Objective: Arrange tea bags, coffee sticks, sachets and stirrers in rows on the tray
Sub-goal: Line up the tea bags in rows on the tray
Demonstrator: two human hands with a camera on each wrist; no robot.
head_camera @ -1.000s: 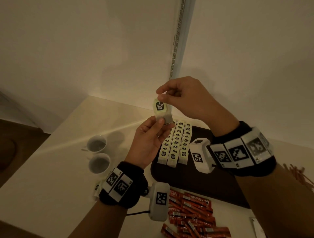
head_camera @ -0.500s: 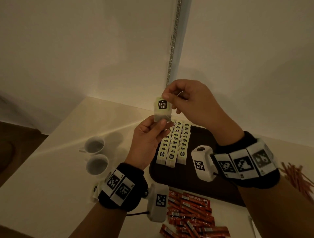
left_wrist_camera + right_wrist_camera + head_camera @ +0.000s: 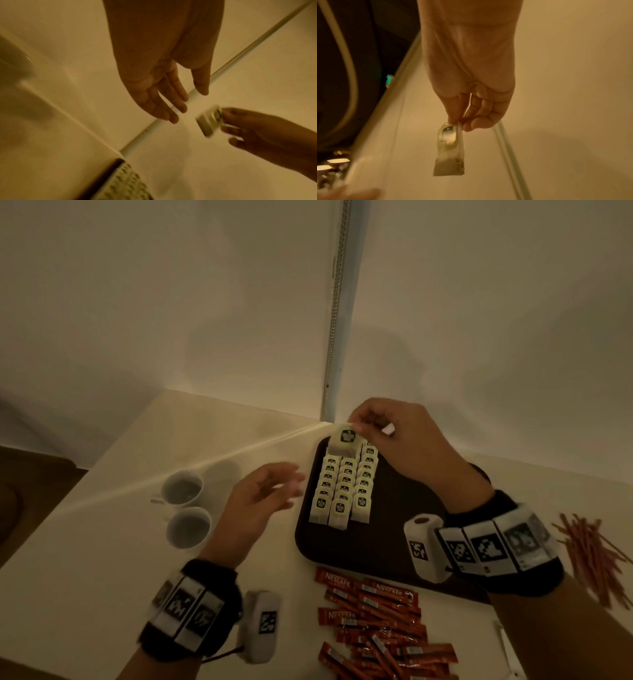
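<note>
Pale table [image 3: 102,542], dark tray [image 3: 394,529] at frame centre. Right hand [image 3: 404,440] pinching tea bag [image 3: 346,441] by its top, over far end of tea bag rows [image 3: 344,491]. Left hand [image 3: 263,494] left of tray, fingers apart, holding nothing. Coffee sticks [image 3: 376,621] lower centre, stirrers [image 3: 589,556] right edge

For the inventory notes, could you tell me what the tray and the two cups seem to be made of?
Tray: probably plastic, dark brown and matte, with a moulded raised rim. Cups: likely glazed ceramic, white and smooth with thick rims; dim light leaves this uncertain.
</note>
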